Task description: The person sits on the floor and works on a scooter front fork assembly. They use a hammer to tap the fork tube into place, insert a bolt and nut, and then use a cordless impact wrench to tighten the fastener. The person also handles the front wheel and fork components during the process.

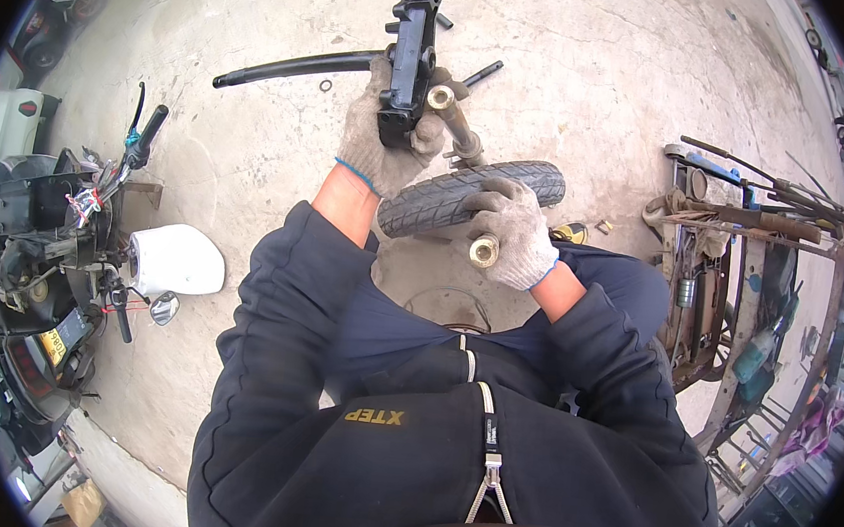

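Note:
My left hand (377,144), in a knitted work glove, is closed round a black metal fork clamp (411,67), held upright in front of me. From behind the clamp a long black tube (299,68) reaches out to the left; whether the two are joined I cannot tell. Just right of the clamp's lower end is the open top of one fork tube (443,99), which runs down toward a small wheel with a black tyre (437,203). My right hand (517,230), also gloved, wraps round the other fork tube (484,251), whose brass-coloured top points up at me.
A dark motorcycle (31,259) stands to the left, with a white rounded panel (177,259) beside it. At the right is a metal rack (736,226) loaded with rods and tools. On the concrete floor lie a small ring (326,86) and a short black rod (484,73).

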Demonstrator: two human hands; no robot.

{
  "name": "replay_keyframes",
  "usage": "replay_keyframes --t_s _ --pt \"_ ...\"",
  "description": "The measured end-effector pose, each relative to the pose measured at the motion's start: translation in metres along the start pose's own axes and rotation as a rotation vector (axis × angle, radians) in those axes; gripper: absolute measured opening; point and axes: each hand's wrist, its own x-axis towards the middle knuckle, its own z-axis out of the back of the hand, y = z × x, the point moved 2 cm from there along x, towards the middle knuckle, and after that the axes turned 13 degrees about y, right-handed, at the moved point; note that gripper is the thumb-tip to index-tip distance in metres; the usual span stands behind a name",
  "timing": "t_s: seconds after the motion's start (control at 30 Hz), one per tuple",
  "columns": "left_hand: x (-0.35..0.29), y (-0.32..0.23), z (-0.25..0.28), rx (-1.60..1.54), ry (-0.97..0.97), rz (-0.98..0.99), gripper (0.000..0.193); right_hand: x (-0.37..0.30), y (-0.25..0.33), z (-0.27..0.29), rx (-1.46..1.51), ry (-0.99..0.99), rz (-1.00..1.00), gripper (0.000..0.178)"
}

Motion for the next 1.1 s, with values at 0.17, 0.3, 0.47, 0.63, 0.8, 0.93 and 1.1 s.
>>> replay_keyframes --t_s 0.17,0.3,0.47,0.63,0.8,0.93,1.1 --pt "-0.008 0.020 -0.028 0.059 -0.053 0.037 0.075 -0.004 0.006 -0.008 -0.047 0.110 0.170 0.035" --pt "-0.011 0.043 -0.044 -0.003 -0.103 0.055 0.072 -0.025 0.014 -0.021 0.001 -0.052 0.066 0.050" --pt "-0.029 0.052 -0.053 -0.006 -0.184 0.024 0.069 -0.042 0.012 -0.042 0.250 -0.306 0.042 0.025" --pt "-0.065 0.045 -0.063 0.300 -0.410 0.071 0.067 -0.046 0.000 -0.047 0.219 -0.489 0.027 0.014" --pt "-0.094 0.055 -0.088 0.506 -0.526 0.117 0.061 -0.044 0.002 -0.041 0.185 -0.546 0.002 0.012" --pt "-0.093 0.070 -0.108 0.516 -0.501 0.122 0.058 -0.042 0.006 -0.043 0.247 -0.558 -0.011 0.017" --pt "-0.088 0.079 -0.126 0.620 -0.633 0.096 0.061 -0.040 0.004 -0.051 0.215 -0.656 -0.005 0.019"
